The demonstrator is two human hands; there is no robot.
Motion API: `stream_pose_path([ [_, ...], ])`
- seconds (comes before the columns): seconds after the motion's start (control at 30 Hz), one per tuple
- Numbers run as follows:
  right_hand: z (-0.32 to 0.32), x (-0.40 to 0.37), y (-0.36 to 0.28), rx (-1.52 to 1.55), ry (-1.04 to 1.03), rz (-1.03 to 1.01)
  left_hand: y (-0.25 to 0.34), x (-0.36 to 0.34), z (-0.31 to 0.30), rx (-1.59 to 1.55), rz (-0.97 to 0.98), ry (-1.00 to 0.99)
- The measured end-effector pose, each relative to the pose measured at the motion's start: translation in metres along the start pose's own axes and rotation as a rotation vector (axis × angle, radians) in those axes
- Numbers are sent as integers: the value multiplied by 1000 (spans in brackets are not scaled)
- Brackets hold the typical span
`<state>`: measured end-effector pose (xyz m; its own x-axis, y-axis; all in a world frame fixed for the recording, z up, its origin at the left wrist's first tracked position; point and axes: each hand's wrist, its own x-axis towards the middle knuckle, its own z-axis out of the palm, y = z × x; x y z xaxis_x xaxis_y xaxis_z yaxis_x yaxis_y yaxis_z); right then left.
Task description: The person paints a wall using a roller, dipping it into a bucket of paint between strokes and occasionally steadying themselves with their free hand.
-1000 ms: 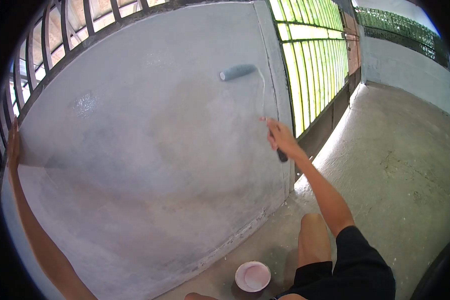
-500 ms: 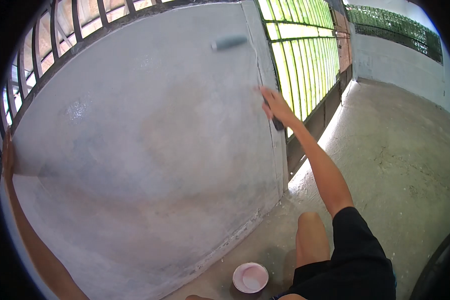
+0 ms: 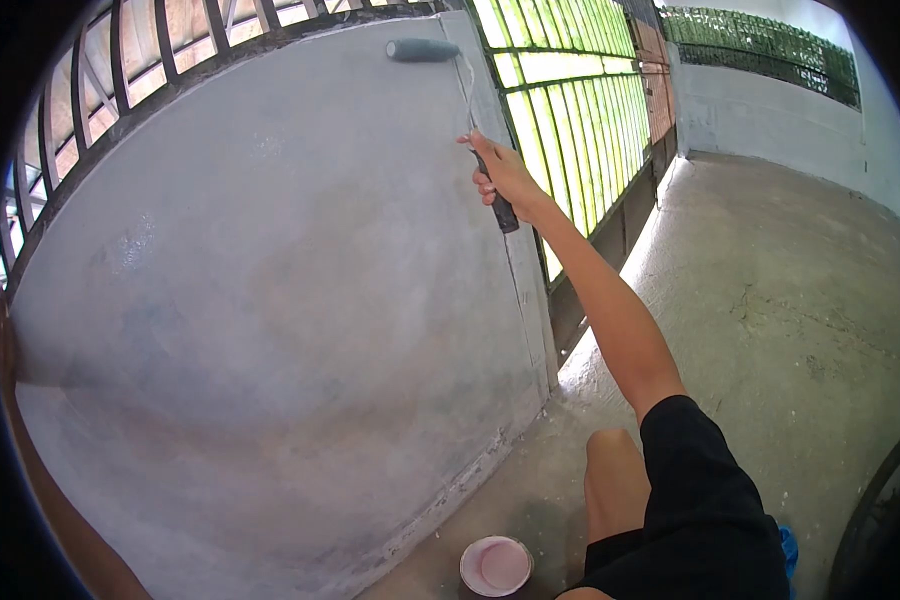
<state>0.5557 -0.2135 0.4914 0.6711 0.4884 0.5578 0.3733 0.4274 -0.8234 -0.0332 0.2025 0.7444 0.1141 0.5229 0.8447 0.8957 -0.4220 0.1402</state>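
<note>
Roller (image 3: pixel 422 50) at 12 o'clock, near the wall's (image 3: pixel 320 300) top edge, its handle (image 3: pixel 508 217) grasped in the right hand (image 3: pixel 506 178). Left hand (image 3: pixel 6 345) at 9 o'clock, too dim to tell its grip. Tub (image 3: pixel 471 563) at 6 o'clock on the floor (image 3: pixel 780 400), pinkish inside.

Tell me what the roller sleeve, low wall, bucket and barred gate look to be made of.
Roller sleeve: probably fabric; matte, soft-looking.
Low wall: likely plastered masonry or concrete; patchy, mostly matte, chipped along its base.
Bucket: probably plastic; pale, smooth, round-rimmed.
Barred gate: likely metal; slim, straight dark bars, finish unclear against the glare.
</note>
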Motion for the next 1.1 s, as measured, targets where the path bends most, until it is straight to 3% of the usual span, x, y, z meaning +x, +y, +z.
stream_pose_path([
  [0.1, -16, -28, 29, -137, -6, 0, -34, 33, 19, -39, 93, 14],
  [0.27, -29, -89, 87, -159, -1, 178, 3, -6, -6, -72, 0, -59],
  [0.43, -17, -47, 48, -158, 45, 33, 25, -23, -14, -51, -82, 30],
  [0.6, -4, 22, -28, -84, 82, -55, -19, 21, 9, -6, 94, 14],
  [0.7, -5, 34, -33, 3, 58, -22, -22, 24, 11, 16, 97, 8],
  [0.93, -18, -48, 32, -209, 21, 46, -24, 27, 13, 47, 114, 9],
  [1.1, -21, -142, 98, -179, 7, 204, -26, 30, 15, 72, 131, 15],
])
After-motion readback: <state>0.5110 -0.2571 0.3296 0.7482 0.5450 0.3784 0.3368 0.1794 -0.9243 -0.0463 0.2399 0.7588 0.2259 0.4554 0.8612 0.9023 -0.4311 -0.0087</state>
